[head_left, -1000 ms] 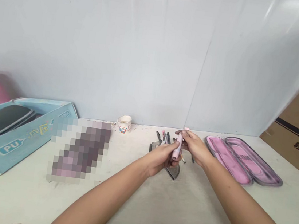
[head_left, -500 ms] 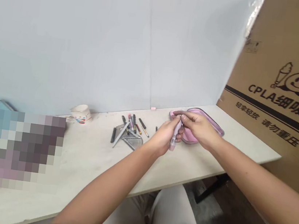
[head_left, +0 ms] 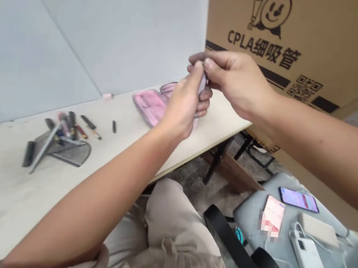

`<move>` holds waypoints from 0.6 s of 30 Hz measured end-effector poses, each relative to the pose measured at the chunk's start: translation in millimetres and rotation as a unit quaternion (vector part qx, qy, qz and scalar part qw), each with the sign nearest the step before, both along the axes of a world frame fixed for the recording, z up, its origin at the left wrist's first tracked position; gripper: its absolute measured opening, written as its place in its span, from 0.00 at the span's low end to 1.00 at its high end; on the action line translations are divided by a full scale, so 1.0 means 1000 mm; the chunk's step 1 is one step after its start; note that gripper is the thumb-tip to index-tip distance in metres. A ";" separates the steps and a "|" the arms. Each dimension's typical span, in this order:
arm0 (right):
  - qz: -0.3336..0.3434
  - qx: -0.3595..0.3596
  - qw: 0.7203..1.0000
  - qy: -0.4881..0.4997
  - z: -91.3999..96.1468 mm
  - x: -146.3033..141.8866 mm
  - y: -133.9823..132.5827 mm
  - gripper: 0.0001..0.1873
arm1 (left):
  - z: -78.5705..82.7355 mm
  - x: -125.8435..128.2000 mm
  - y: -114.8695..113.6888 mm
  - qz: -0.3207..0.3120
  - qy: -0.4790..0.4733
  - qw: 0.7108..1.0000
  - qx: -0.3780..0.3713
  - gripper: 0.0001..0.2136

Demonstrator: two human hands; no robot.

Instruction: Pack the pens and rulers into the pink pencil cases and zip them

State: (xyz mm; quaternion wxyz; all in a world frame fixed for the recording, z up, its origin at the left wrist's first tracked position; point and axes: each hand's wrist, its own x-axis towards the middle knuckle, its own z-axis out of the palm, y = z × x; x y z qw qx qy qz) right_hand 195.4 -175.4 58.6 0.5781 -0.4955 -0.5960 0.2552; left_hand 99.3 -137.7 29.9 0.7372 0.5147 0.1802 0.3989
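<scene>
My left hand point(head_left: 183, 104) is wrapped round a slim pale purple pen point(head_left: 202, 83), held upright above the table edge. Most of the pen is hidden by the fingers. At its upper end, the thumb and fingers of my right hand point(head_left: 234, 79) are pinched together, touching the left thumb. Any small part inside that pinch is hidden. Behind the left hand an open pink zip case point(head_left: 150, 104) lies on the table, partly covered by it. Left of the case is a small black piece point(head_left: 114, 127).
Several pens point(head_left: 72, 124) and a grey see-through flat piece point(head_left: 77, 153) lie on the table point(head_left: 2, 198). A pink eraser-like block point(head_left: 108, 96) sits by the wall. Cardboard boxes point(head_left: 312, 19) stand at right. A chair seat point(head_left: 251, 209) holds phones point(head_left: 298, 200) and cables.
My view has swung right and down, bringing the chair and phones into sight. Both hands appear higher in the picture, still together at the pen. The paper cup has left the view.
</scene>
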 end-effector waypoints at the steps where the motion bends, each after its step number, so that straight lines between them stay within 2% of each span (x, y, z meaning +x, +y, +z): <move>1: -0.004 -0.002 1.000 0.002 0.001 0.003 -0.002 0.11 | 0.000 0.005 0.000 -0.001 0.003 1.000 0.008 0.17; 5: -0.010 0.004 1.000 0.023 0.003 0.007 -0.001 0.11 | 0.002 0.013 0.001 0.002 0.016 0.999 0.045 0.17; 10: 0.007 0.003 0.999 0.054 0.002 -0.005 0.018 0.10 | 0.001 0.000 0.015 0.040 0.042 0.996 0.061 0.18; 14: 0.074 0.004 0.996 0.056 -0.001 -0.028 0.047 0.11 | -0.004 -0.029 0.032 0.086 0.041 0.992 0.077 0.18; 18: 0.135 0.001 0.990 0.046 -0.006 -0.066 0.076 0.10 | -0.006 -0.078 0.048 0.110 0.084 0.988 0.061 0.18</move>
